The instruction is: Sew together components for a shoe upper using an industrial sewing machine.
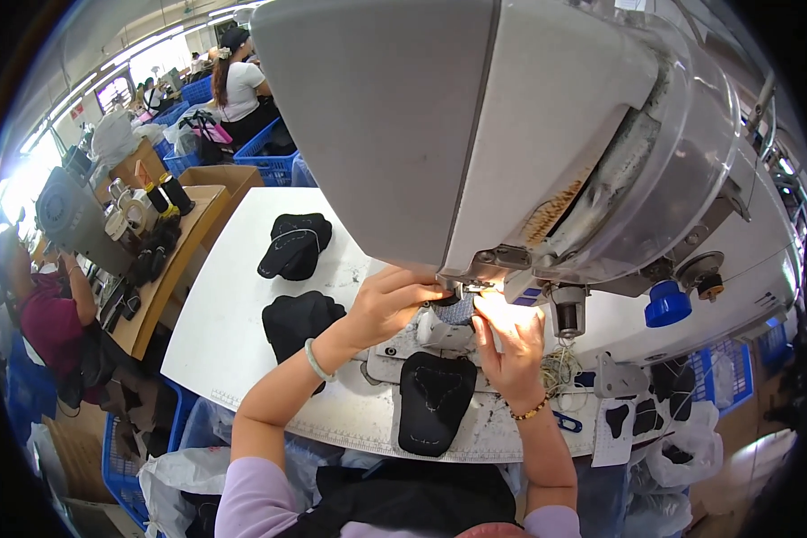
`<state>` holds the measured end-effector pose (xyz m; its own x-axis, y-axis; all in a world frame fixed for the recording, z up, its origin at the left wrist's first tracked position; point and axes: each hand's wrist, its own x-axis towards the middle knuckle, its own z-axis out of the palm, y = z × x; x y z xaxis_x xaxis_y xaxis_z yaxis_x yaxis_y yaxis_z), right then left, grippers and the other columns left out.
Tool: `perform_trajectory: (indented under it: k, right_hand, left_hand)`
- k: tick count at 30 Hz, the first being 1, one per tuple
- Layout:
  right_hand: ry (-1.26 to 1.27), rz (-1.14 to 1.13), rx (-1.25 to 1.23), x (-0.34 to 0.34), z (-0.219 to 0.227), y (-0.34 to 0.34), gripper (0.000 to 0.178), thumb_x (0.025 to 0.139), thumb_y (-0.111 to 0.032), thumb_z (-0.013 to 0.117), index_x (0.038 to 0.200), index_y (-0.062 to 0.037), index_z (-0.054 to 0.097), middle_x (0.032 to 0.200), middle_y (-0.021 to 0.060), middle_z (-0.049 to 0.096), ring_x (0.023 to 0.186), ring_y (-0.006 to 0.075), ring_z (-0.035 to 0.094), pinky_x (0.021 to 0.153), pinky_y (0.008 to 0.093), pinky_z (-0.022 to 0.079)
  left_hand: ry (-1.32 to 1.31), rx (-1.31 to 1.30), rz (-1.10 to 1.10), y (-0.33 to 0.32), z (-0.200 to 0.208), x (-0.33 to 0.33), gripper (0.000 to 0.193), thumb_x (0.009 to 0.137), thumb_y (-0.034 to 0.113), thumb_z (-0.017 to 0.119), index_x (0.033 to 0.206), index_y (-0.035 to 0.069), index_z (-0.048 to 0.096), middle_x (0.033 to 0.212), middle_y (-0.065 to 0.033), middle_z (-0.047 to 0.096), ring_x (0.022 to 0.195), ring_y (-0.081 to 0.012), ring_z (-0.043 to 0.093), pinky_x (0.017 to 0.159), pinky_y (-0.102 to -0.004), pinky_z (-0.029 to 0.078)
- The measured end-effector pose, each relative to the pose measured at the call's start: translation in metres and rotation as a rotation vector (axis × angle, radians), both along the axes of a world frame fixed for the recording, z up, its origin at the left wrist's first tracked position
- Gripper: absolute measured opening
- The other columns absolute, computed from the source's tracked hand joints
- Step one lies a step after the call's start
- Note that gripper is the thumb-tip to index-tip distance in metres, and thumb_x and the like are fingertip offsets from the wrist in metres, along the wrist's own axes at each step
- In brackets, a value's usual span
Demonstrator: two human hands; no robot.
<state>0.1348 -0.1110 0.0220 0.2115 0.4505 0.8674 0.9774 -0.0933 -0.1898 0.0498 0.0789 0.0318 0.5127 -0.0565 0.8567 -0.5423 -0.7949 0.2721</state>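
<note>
A large grey-white sewing machine (377,117) fills the upper middle. Under its needle area, my left hand (390,305) has thumb and fingers closed together beside a small dark piece. My right hand (513,345) is at the lit spot opposite, fingertips pinched together. What either hand grips is mostly hidden by fingers and glare. A grey patch (457,311) shows between the hands. Just below them, a black fabric piece with pale stitch lines (436,403) lies at the table's near edge. Two stacks of black pieces, one far (296,244) and one nearer (300,327), lie to the left.
Loose thread (560,372) and blue thread snips (566,421) lie right of my right wrist. A pattern card (612,439) hangs over the front edge near more black pieces. A blue knob (667,305) juts from the machine. Blue crates (264,161) and co-workers surround the white table (220,332).
</note>
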Motion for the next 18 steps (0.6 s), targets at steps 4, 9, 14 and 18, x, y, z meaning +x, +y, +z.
perform_trajectory:
  k: [4,9,14,18]
  right_hand:
    - [-0.009,-0.004,-0.015,0.001,-0.001,-0.001,0.024,0.076,-0.005,0.069,0.099,-0.0055,0.063,0.095,0.0055,0.063,0.082,0.0208,0.056,0.075,0.0325,0.04]
    - [-0.125,-0.049,0.098,0.004,-0.016,-0.002,0.027,0.072,-0.005,0.073,0.097,-0.0072,0.061,0.1,0.0053,0.06,0.087,0.0223,0.056,0.077,0.0335,0.042]
    - [-0.189,-0.021,0.022,-0.013,-0.008,0.001,0.029,0.071,-0.007,0.074,0.098,-0.0083,0.063,0.1,0.0028,0.059,0.093,0.0211,0.055,0.083,0.0341,0.042]
    - [-0.159,-0.057,-0.012,-0.016,-0.006,0.003,0.029,0.071,-0.007,0.074,0.098,-0.0097,0.065,0.102,0.002,0.058,0.093,0.0205,0.054,0.083,0.034,0.041]
  left_hand:
    - [0.015,0.066,0.018,0.001,0.005,-0.002,0.026,0.062,-0.006,0.065,0.086,0.003,0.065,0.093,-0.0062,0.064,0.084,-0.0237,0.06,0.07,-0.0312,0.05]
    - [0.057,0.137,0.044,-0.003,0.017,-0.007,0.027,0.063,-0.004,0.065,0.088,0.005,0.065,0.092,-0.0056,0.064,0.084,-0.0231,0.06,0.072,-0.0319,0.049]
    - [0.07,0.193,0.044,0.0,0.022,-0.011,0.023,0.067,0.009,0.066,0.09,0.008,0.068,0.089,-0.0043,0.066,0.077,-0.0207,0.063,0.069,-0.0297,0.048]
    - [0.145,0.199,0.03,-0.004,0.028,-0.017,0.033,0.062,-0.007,0.062,0.092,0.006,0.063,0.095,-0.0047,0.062,0.09,-0.022,0.059,0.078,-0.0334,0.049]
